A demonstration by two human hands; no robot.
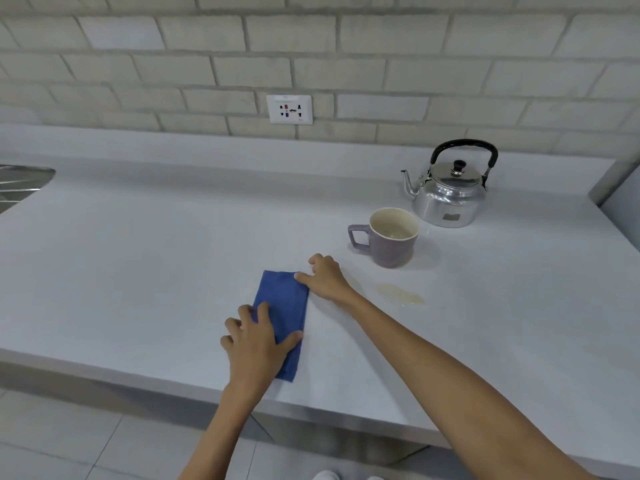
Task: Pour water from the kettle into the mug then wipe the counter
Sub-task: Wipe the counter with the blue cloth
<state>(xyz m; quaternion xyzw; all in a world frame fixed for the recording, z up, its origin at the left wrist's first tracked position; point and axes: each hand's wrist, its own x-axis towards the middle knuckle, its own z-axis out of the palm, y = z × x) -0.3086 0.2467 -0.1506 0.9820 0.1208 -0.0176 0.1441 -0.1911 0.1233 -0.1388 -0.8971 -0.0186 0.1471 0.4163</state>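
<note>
A folded blue cloth lies flat on the pale grey counter, near its front edge. My left hand rests on the cloth's near end with fingers spread. My right hand pinches the cloth's far right corner between thumb and fingers. A purple mug with a cream inside stands upright to the right, handle pointing left. Behind it sits a shiny metal kettle with a black handle, spout facing left. A small yellowish wet patch lies on the counter in front of the mug.
A steel sink edges in at the far left. A wall socket sits in the brick-pattern wall behind. A raised ledge bounds the counter at the right. Tiled floor shows below the counter's front edge.
</note>
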